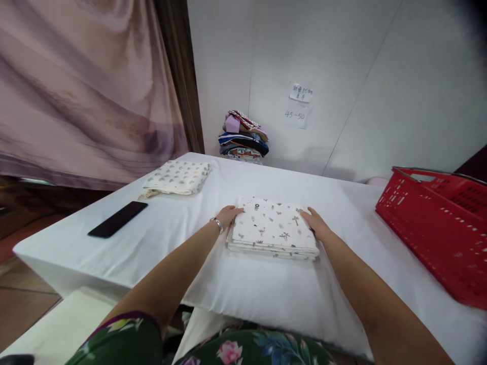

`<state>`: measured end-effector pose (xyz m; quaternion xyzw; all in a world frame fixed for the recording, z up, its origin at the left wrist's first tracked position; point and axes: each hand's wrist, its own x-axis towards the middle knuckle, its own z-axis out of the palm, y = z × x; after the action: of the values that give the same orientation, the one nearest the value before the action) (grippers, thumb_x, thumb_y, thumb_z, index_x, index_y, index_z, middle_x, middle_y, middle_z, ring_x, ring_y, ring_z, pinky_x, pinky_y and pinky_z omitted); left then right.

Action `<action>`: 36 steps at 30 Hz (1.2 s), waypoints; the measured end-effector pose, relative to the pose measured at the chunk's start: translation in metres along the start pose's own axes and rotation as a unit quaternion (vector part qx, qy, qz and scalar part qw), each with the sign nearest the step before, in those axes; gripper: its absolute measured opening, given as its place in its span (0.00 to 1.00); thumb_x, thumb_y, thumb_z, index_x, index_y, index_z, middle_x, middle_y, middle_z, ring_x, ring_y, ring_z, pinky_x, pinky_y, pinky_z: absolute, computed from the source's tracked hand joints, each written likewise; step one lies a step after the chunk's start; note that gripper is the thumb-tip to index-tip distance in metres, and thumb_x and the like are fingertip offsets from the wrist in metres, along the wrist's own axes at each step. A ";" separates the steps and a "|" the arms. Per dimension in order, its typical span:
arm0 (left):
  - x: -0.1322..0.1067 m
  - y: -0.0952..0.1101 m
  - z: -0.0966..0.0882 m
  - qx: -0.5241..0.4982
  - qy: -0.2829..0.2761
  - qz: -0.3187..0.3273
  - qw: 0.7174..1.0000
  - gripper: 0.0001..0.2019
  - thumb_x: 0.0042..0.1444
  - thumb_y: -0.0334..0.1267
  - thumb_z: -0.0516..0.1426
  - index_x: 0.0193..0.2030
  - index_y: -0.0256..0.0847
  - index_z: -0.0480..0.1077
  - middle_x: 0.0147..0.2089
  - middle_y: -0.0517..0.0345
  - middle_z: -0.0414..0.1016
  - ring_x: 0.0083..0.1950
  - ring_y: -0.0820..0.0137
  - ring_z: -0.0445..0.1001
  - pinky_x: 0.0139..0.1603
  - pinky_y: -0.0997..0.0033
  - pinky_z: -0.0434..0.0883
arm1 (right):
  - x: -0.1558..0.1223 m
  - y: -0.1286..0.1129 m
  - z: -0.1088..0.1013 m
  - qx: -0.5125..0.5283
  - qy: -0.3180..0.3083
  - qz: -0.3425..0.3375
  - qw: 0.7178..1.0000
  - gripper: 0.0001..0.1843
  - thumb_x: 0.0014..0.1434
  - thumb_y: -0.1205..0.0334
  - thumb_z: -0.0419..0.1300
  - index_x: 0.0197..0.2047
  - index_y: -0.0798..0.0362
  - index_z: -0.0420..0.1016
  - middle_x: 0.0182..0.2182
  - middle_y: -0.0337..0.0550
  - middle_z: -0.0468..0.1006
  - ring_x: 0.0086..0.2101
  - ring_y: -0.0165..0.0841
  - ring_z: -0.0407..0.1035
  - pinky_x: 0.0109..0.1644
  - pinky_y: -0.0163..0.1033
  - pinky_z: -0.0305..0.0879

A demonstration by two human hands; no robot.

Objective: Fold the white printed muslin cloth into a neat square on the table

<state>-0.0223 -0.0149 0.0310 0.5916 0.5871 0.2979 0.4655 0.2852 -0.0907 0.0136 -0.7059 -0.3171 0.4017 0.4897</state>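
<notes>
A white folded cloth (272, 228) printed with small palm trees and other figures lies in several layers near the table's front edge. My left hand (227, 216), with a metal bracelet at the wrist, grips its left edge. On the opposite side, my right hand (316, 223) holds the right edge, its fingertips by the far right corner. The undersides of both hands are hidden. Farther back to the left rests another folded cloth (177, 177), white with grey and yellow shapes, a pale cord at its corner.
A black phone (117, 219) lies at the left of the white-covered table (167, 263). A red plastic basket (433, 228) stands at the right. Behind the table is a stack of folded fabrics (243, 137) against the wall. A pink curtain (87, 91) hangs at the left.
</notes>
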 end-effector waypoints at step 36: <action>-0.046 -0.028 -0.009 0.268 0.057 0.078 0.959 0.27 0.51 0.46 0.53 0.57 0.40 0.59 0.42 0.53 0.70 0.42 0.65 0.71 0.43 0.68 0.67 | -0.111 0.027 -0.027 -0.066 -0.076 -0.023 0.995 0.37 0.49 0.49 0.61 0.60 0.49 0.56 0.19 0.32 0.69 0.18 0.27 0.62 0.19 0.31 0.55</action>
<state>-0.0483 -0.0609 0.0183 0.7205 0.6228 0.1984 0.2315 0.2575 -0.2050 0.0220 -0.6966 -0.3951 0.4211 0.4259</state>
